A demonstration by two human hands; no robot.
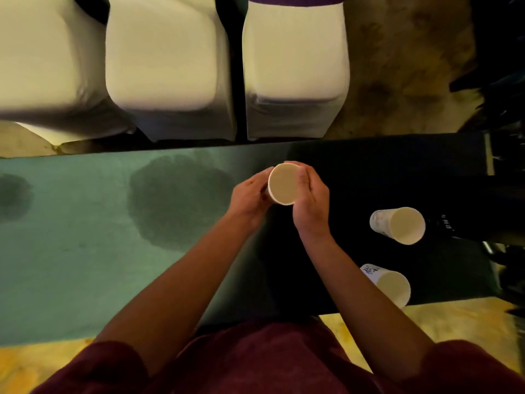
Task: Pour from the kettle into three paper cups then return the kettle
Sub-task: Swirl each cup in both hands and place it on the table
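Green cloth covers the table (85, 251), with darker blotches on it left of the held cup (284, 184) and deep shadow over its right part. That cup sits between both hands above the cloth, mouth up toward the camera; whether its base touches the cloth cannot be told. Left hand (250, 194) curls round its left wall, fingers bent along the side. Right hand (309, 197) grips the right wall, thumb over the near rim and fingertips showing past the far rim. Both forearms run back from the cup to maroon sleeves (113, 368) at the bottom edge.

Right of the held cup, well apart, a second cup (400, 226) stands upright on the dark cloth. A third cup (389, 285) stands nearer the person than the second, close to the table's near edge, with print on its wall. Neither shows clearly whether it holds liquid.

Beyond the held cup, past the table's far edge, three chairs (162, 66) in white covers stand side by side. No kettle shows in view.
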